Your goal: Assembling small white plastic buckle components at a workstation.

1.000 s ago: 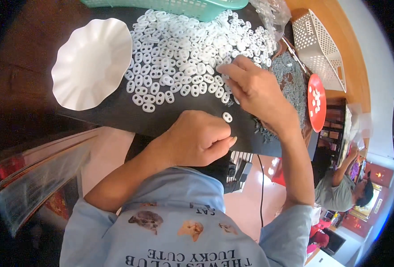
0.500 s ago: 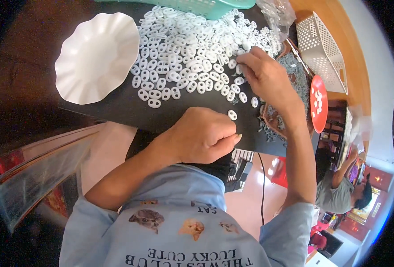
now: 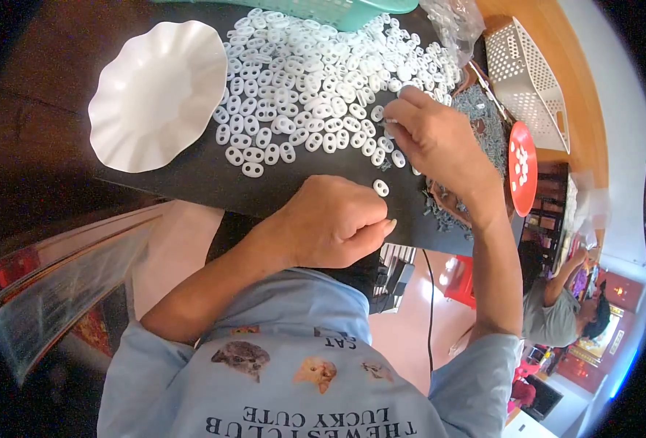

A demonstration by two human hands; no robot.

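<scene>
My left hand (image 3: 337,223) is closed in a fist near the table's front edge, knuckles up. Whatever its fingers may hold is hidden. Just beyond its thumb lies a single white oval plastic piece with two holes (image 3: 381,188). My right hand (image 3: 436,135) is at the right edge of a large spread of matching white two-holed pieces (image 3: 301,87). Its thumb and fingers are pinched together, with something small and pale at the tips, too small to make out. Several loose pieces lie beside and under these fingers.
A white scalloped dish (image 3: 159,95) stands at the left, and a green basket (image 3: 345,14) at the back. To the right are a brown tray of grey scraps (image 3: 483,113), a red plate with small white bits (image 3: 521,146), and a white perforated basket (image 3: 527,80). Another person (image 3: 556,310) is farther right.
My right hand has moved slightly left and toward me along the edge of the white pieces, its fingertips now pinched. My left fist has stayed in place.
</scene>
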